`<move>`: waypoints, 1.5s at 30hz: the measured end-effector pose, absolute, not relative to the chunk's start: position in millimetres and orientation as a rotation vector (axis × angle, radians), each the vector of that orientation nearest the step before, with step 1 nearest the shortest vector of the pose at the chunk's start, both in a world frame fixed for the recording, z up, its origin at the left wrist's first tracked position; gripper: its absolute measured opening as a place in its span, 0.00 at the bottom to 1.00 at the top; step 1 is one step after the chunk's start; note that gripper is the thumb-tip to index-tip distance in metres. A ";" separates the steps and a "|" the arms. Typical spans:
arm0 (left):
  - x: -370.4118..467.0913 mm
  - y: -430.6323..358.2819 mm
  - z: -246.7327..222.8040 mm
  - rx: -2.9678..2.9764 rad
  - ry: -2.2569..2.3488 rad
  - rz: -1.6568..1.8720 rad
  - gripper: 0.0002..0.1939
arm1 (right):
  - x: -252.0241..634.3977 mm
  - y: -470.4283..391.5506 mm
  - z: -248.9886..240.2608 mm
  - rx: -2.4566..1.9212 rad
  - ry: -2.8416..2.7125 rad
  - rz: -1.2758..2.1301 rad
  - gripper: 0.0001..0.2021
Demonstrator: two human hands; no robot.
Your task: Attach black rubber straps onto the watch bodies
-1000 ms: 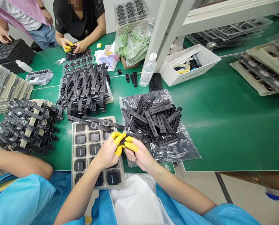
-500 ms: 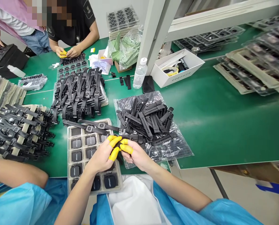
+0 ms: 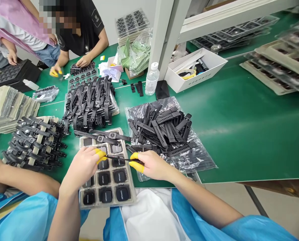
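Stretched between my hands is a black watch [image 3: 121, 158], seen nearly edge-on, its strap reaching to the right. My left hand [image 3: 85, 165], with yellow finger covers, pinches its left end. The other end is gripped by my right hand [image 3: 151, 164], also in yellow finger covers. Below lies a clear compartment tray [image 3: 114, 202] with square black watch faces in its cells. Two assembled watches [image 3: 112, 135] rest across the tray's far edge. A pile of loose black straps [image 3: 162, 129] lies on a plastic bag [image 3: 197, 160] beyond my right hand.
Strapped watches [image 3: 91, 100] cover trays at the back left, and another stack of watches [image 3: 36, 144] is nearer left. A water bottle [image 3: 152, 80], dark phone [image 3: 162, 89] and white box [image 3: 197, 70] stand by the post. A co-worker's arm [image 3: 26, 174] reaches in at left; two people are across the table.
My hands have moved apart, the left going left and toward me, drawing the watch out lengthwise between them. The view has shifted slightly left. The far co-worker's yellow-tipped hand has moved aside.
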State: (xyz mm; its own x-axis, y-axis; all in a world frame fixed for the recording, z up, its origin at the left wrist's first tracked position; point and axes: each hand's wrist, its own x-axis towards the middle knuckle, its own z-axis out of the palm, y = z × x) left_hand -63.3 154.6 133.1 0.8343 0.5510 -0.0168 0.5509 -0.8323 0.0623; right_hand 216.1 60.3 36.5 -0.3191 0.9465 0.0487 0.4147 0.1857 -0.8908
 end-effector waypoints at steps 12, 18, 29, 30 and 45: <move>-147.4 221.7 131.9 2.529 1.292 -0.259 0.16 | 275.1 88.0 32.5 -1.860 -1.581 0.359 0.16; -155.7 261.1 101.8 2.288 1.497 -0.441 0.14 | 297.2 104.0 6.2 -2.204 -1.713 0.109 0.17; -149.9 251.0 89.6 2.498 1.888 -0.334 0.14 | 297.2 103.6 -0.6 -2.216 -1.779 0.084 0.12; -148.4 244.4 89.2 2.511 1.938 -0.308 0.16 | 297.5 103.6 -1.0 -2.211 -1.776 0.085 0.12; -141.9 222.6 58.4 2.726 1.719 -0.187 0.22 | 301.8 102.4 -4.7 -2.140 -1.644 0.206 0.15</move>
State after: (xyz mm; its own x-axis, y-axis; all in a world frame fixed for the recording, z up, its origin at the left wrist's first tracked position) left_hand -141.9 222.6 58.4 0.4273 0.9027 -0.0515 0.8927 -0.4302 -0.1342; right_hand 301.8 102.4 -4.7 0.2852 0.9479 0.1418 0.8839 -0.2029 -0.4214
